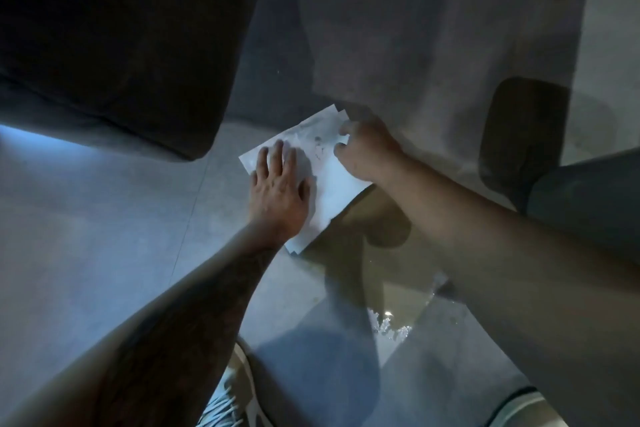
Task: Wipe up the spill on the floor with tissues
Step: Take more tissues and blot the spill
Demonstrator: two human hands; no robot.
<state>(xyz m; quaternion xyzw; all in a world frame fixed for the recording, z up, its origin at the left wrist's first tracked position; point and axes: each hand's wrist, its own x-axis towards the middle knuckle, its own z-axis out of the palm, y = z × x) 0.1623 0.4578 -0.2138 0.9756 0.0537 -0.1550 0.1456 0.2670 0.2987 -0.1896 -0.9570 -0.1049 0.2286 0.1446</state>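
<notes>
A stack of white tissues (330, 180) lies flat on the grey floor (104, 218) at the centre of the view, with small dark wet marks near its far end. My left hand (278, 189) presses flat on its left part, fingers spread. At the far right corner of the tissues my right hand (363, 149) rests with its fingers curled onto the edge. A glistening wet patch (389, 324) shows on the floor nearer to me, between my arms.
A dark sofa or cushion (114, 45) fills the upper left, its corner close to the tissues. A dark rounded object (519, 139) stands at the right. My shoes (228, 402) show at the bottom edge. My knee (588, 198) is at the right.
</notes>
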